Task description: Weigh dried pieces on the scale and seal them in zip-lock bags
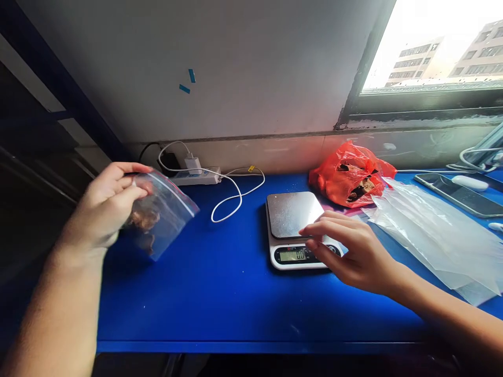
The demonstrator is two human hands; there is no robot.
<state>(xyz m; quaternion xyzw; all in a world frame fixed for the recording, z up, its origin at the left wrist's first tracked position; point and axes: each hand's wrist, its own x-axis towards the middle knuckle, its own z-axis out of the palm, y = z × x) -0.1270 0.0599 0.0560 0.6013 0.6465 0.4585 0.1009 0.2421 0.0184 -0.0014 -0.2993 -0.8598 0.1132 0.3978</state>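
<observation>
My left hand (108,204) pinches the upper edge of a clear zip bag (167,225) at the left, above the blue table. Brown pieces (144,219) lie inside the bag; I cannot make out what they are. Over the front right of a kitchen scale (294,214) hovers my right hand (353,246), its fingers apart and bent, holding nothing. Whether a fingertip touches the metal plate, I cannot tell. The scale's display (293,255) reads 0.0, and its right side is partly hidden by that hand.
Behind the scale sits a red plastic bag (351,173) with brown pieces in it. Several flat clear bags (440,235) lie to the right, near a phone (461,193). A power strip (198,177) with a white cable (239,196) runs along the wall.
</observation>
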